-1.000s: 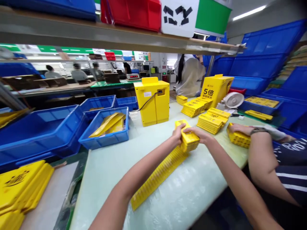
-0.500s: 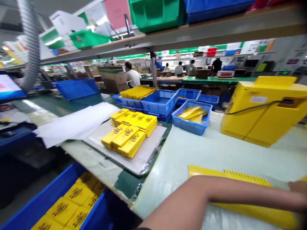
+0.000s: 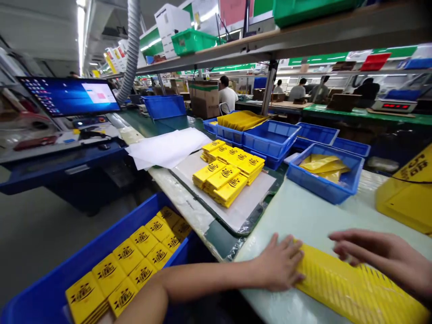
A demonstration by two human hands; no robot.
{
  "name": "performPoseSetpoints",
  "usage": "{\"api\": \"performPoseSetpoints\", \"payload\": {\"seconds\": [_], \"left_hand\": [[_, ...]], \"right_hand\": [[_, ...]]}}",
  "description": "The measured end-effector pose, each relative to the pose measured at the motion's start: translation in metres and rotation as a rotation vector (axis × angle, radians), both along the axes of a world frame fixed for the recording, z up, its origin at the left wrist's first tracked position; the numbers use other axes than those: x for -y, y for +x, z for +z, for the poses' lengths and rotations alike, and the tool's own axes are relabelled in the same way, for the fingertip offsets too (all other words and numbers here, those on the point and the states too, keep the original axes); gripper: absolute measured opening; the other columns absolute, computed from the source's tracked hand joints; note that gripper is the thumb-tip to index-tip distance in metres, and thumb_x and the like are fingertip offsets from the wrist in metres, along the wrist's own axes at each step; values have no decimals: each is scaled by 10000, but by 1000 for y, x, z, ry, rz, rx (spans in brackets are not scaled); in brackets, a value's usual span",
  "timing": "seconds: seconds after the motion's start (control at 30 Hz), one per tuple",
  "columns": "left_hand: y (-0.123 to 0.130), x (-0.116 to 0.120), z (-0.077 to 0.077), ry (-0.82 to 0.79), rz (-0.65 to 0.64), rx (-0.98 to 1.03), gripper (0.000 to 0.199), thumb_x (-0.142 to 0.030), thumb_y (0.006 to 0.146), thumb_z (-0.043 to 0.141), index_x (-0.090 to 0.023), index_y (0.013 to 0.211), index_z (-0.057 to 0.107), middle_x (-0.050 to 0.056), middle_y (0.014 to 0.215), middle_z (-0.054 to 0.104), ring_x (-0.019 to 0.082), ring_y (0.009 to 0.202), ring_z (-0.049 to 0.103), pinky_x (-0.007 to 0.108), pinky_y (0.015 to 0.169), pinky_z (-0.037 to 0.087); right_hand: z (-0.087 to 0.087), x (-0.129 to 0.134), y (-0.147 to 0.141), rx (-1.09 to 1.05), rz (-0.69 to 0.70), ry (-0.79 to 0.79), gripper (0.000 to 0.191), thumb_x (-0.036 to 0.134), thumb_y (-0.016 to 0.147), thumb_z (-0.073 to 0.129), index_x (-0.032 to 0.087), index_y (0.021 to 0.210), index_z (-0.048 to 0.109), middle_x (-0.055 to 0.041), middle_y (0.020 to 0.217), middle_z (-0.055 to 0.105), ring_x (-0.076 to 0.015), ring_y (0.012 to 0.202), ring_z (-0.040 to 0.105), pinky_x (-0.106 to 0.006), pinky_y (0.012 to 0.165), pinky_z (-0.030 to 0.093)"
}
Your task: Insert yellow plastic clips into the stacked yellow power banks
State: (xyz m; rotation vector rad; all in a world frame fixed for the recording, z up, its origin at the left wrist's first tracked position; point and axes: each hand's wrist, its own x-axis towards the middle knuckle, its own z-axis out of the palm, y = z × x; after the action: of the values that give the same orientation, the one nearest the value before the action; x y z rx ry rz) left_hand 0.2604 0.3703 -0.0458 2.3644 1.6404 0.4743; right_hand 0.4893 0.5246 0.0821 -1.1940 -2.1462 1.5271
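A long yellow row of slanted, overlapping-looking strips lies on the pale green work surface at the lower right; whether it is one piece or several cannot be made out. My left hand rests with fingers spread at its left end, fingertips touching the yellow edge. Over its far side hovers my right hand, somewhat blurred, with thumb and fingers apart and nothing visible between them. Stacked yellow printed packets sit on a white-topped tray left of the strips.
A big blue crate of yellow packets stands low on the left. Behind are blue bins, white sheets and an overhead shelf. A yellow machine with a cable stands right; a monitor is far left.
The view has swung left, so things sit farther right. My left hand, formerly reaching to the far right, now rests at the strips' left end. My right hand shows more fully.
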Motion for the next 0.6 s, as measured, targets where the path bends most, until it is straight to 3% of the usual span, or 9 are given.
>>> {"api": "performPoseSetpoints", "payload": {"seconds": [0.03, 0.07, 0.13, 0.2, 0.27, 0.33, 0.43, 0.5, 0.6], "left_hand": [[-14, 5, 4, 88, 41, 44, 644, -494, 1185, 562, -106, 1698, 523, 253, 1788, 512, 461, 1712, 439, 740, 1377, 382], [-30, 10, 8, 199, 140, 112, 588, -458, 1162, 598, -145, 1658, 558, 246, 1724, 576, 451, 1657, 510, 712, 1349, 435], [-68, 21, 16, 448, 568, 323, 444, -384, 1134, 612, -196, 1536, 602, 219, 1519, 671, 403, 1487, 642, 629, 1280, 528], [-105, 26, 19, 597, 1053, 497, 363, -370, 1133, 589, -192, 1448, 578, 209, 1423, 631, 390, 1392, 664, 610, 1236, 553], [-130, 23, 16, 609, 1253, 561, 386, -395, 1128, 595, -144, 1414, 531, 241, 1406, 579, 416, 1379, 652, 640, 1222, 544], [-140, 14, 8, 583, 1284, 581, 448, -410, 1098, 661, -112, 1393, 505, 270, 1410, 559, 441, 1408, 632, 652, 1240, 522], [-133, 2, -1, 553, 1279, 619, 424, -382, 1068, 710, -128, 1344, 509, 261, 1379, 603, 425, 1392, 654, 606, 1232, 535], [-126, 0, -2, 532, 1268, 653, 351, -367, 1088, 674, -147, 1314, 521, 246, 1337, 646, 400, 1321, 700, 559, 1174, 576], [-123, -1, 2, 510, 1278, 691, 375, -351, 1120, 603, -116, 1399, 516, 301, 1456, 629, 403, 1417, 672, 539, 1219, 547]], "right_hand": [[1, -3, -25, 16, 80, -124, 839, 850, 678, 937, 192, 1196, 895, -223, 1146, 817, -327, 990, 808, -430, 885, 722], [2, -5, -53, -31, 69, -212, 821, 815, 710, 935, 183, 1231, 880, -224, 1231, 814, -325, 1083, 819, -402, 917, 726], [1, -2, -112, -147, 25, -376, 674, 661, 836, 894, 142, 1262, 834, -229, 1353, 791, -290, 1191, 824, -350, 1013, 717], [-1, 6, -168, -149, -40, -446, 437, 435, 971, 793, 96, 1246, 775, -243, 1343, 791, -243, 1122, 843, -322, 1028, 710], [-6, 14, -215, -61, -62, -372, 323, 323, 1067, 682, 52, 1235, 733, -251, 1258, 803, -198, 974, 842, -307, 991, 712], [-12, 19, -252, -14, -63, -314, 343, 337, 1101, 665, 24, 1231, 721, -240, 1129, 806, -182, 846, 814, -310, 917, 715], [-19, 17, -287, 35, -47, -237, 394, 400, 1102, 692, 34, 1241, 735, -177, 934, 778, -201, 764, 781, -340, 839, 705], [-21, 13, -301, 57, -34, -169, 391, 421, 1090, 708, 59, 1229, 758, -158, 883, 763, -244, 823, 796, -367, 856, 697], [-25, 9, -314, 53, -19, -65, 329, 387, 1030, 778, 95, 1181, 797, -178, 978, 793, -326, 1109, 818, -379, 992, 676]]}}
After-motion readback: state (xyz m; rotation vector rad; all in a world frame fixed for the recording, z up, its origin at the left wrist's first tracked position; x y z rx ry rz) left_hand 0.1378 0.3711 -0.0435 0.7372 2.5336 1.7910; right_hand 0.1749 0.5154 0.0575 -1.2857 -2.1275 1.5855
